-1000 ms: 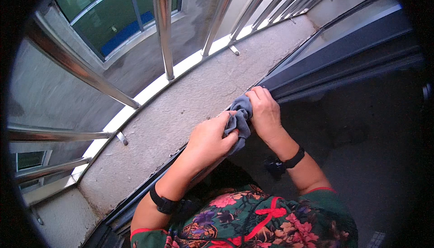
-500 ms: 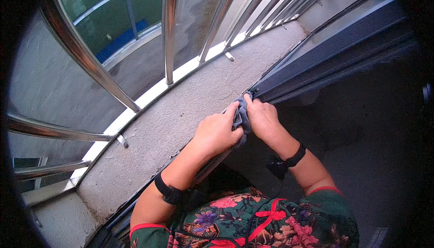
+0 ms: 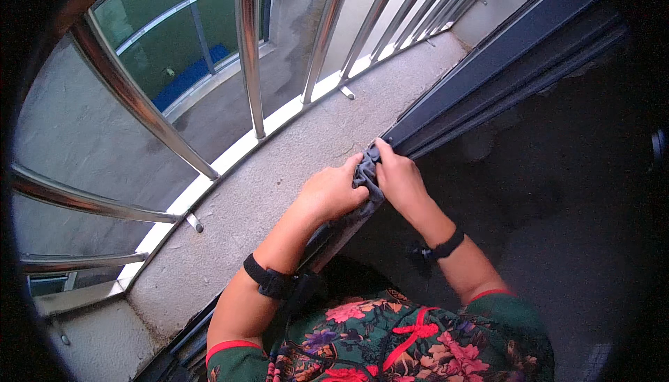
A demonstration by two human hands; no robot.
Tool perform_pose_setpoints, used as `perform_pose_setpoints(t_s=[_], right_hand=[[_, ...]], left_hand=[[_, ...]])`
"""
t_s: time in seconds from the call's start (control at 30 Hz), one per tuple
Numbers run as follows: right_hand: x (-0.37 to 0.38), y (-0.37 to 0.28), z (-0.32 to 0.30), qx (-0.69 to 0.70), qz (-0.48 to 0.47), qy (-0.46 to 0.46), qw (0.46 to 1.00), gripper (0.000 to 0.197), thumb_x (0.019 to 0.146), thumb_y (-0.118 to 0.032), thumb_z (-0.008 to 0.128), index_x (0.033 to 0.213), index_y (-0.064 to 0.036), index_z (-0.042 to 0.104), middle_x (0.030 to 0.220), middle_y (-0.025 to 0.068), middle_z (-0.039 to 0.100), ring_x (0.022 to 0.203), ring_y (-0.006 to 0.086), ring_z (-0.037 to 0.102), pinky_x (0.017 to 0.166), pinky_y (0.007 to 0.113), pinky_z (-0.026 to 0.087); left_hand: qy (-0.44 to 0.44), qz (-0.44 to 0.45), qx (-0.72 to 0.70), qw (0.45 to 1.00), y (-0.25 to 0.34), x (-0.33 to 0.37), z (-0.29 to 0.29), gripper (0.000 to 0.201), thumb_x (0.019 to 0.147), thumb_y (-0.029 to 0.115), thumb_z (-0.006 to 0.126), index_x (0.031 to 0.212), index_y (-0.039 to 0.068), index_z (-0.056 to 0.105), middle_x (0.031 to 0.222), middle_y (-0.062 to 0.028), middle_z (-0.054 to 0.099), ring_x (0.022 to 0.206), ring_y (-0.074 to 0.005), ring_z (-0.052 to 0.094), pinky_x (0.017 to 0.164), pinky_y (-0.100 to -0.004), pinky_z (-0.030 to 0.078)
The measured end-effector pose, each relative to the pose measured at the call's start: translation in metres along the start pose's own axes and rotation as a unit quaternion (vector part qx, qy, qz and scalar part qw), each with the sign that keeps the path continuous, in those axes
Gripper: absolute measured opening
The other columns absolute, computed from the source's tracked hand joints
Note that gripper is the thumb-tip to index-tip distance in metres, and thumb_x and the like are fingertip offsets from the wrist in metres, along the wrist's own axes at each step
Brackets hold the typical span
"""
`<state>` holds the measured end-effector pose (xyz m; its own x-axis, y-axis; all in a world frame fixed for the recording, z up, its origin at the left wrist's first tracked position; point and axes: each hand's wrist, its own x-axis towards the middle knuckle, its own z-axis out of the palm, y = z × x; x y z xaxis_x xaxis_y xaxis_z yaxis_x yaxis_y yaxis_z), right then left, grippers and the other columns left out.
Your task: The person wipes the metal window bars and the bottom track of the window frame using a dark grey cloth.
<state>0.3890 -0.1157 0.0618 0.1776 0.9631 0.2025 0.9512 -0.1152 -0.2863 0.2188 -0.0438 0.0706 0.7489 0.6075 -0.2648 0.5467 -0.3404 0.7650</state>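
A crumpled grey cloth is bunched between my two hands, over the dark window track beside the sill. My left hand grips it from the left, thumb and forefinger closed on its folds. From the right my right hand holds the same cloth, with its thumb or forefinger pressed at the cloth's upper end, against the corner of the dark frame. The cloth's lower part hangs along the track edge, and my fingers partly hide it.
Beyond the track runs a rough concrete ledge, bordered by a white rail with shiny metal bars. Past the bars are a grey wall and a green-glazed window. Dark floor lies to the right. Each forearm wears a black strap.
Both hands have shifted slightly left with the cloth. My right hand has turned a little, and more of the cloth's folds show. The view has tilted a bit.
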Motion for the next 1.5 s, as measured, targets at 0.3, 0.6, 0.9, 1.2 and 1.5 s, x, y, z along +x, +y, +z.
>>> perform_pose_setpoints(t_s=[0.3,0.6,0.9,1.2,1.5], right_hand=[[-0.01,0.012,-0.008,0.064,0.031,-0.063,0.995,0.031,0.088,-0.012,0.054,0.118,-0.0053,0.054,0.073,0.0245,0.064,0.072,0.0427,0.065,0.064,0.053,0.051],[0.002,0.005,-0.012,-0.02,0.007,-0.177,0.984,0.028,0.088,-0.01,0.052,0.115,-0.0019,0.048,0.075,0.0224,0.067,0.074,0.0399,0.068,0.066,0.049,0.055],[0.009,0.0,-0.013,-0.036,0.038,-0.172,0.984,0.021,0.09,-0.009,0.05,0.109,-0.0016,0.046,0.079,0.0254,0.067,0.079,0.0422,0.068,0.069,0.051,0.055],[0.004,-0.008,-0.014,-0.063,0.108,-0.126,0.984,0.017,0.089,-0.009,0.05,0.105,-0.0041,0.049,0.08,0.0254,0.066,0.081,0.0449,0.065,0.073,0.054,0.052],[0.018,-0.011,-0.007,-0.105,0.101,-0.185,0.972,0.015,0.089,-0.011,0.052,0.103,-0.0043,0.05,0.077,0.0229,0.067,0.077,0.0402,0.068,0.067,0.049,0.055]], left_hand=[[-0.06,-0.032,-0.029,0.997,0.015,0.006,-0.018,0.074,0.075,0.031,0.06,0.143,0.011,0.041,0.095,-0.0284,0.067,0.092,-0.041,0.065,0.087,-0.0446,0.05],[-0.075,-0.059,-0.02,0.995,0.023,0.016,-0.025,0.075,0.072,0.028,0.061,0.143,0.012,0.042,0.097,-0.0281,0.066,0.089,-0.0405,0.065,0.084,-0.0437,0.05],[-0.072,0.037,0.098,0.992,0.01,0.035,-0.006,0.068,0.074,0.033,0.06,0.135,0.005,0.048,0.102,-0.0281,0.066,0.096,-0.0421,0.065,0.087,-0.0472,0.051],[-0.087,0.064,0.069,0.992,0.001,0.034,-0.006,0.071,0.076,0.034,0.058,0.138,0.004,0.044,0.102,-0.0291,0.066,0.098,-0.0424,0.064,0.088,-0.047,0.051],[-0.158,0.016,-0.045,0.986,0.012,0.031,-0.026,0.068,0.076,0.027,0.059,0.138,0.003,0.042,0.083,-0.0272,0.066,0.075,-0.0359,0.068,0.072,-0.0434,0.056]])
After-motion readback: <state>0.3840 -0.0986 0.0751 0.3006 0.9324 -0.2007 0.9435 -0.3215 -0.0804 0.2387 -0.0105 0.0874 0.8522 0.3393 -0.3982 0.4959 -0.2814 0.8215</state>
